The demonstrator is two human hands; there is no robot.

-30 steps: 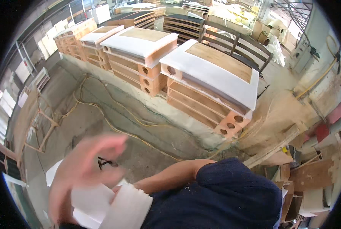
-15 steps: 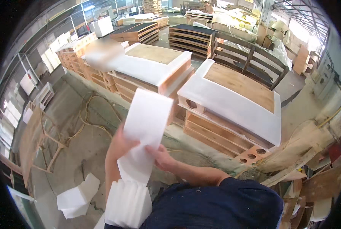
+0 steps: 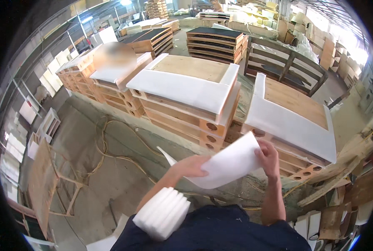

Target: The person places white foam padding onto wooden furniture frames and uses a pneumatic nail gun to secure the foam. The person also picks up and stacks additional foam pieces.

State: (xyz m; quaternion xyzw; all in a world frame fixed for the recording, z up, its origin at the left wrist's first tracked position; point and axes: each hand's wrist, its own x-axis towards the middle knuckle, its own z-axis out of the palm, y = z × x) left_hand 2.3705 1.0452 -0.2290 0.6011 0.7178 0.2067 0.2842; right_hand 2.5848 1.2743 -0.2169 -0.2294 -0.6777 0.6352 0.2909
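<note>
A white foam sheet [image 3: 230, 161] is stretched between my two hands, held in the air in front of the stacked wooden frames. My left hand [image 3: 193, 166] grips its left part, and a narrow end of the sheet curls up past that hand. At the upper right corner, my right hand [image 3: 268, 157] pinches the edge, close to the right-hand stack. Over my left forearm hangs a bundle of folded white foam strips [image 3: 161, 213]. White foam also covers the borders of the middle wooden frame [image 3: 190, 69] and the right wooden frame [image 3: 295, 98].
Several more frame stacks run off to the left, with a blurred person [image 3: 115, 60] behind them. A yellow hose [image 3: 103, 142] snakes over the floor. A wooden panel on legs [image 3: 44, 180] stands at left. Scrap boards [image 3: 337, 217] pile up at lower right.
The foam sheet has swung from upright in front of me to a slanted position at the right. My right hand has moved up to its far corner, and my hands are farther apart.
</note>
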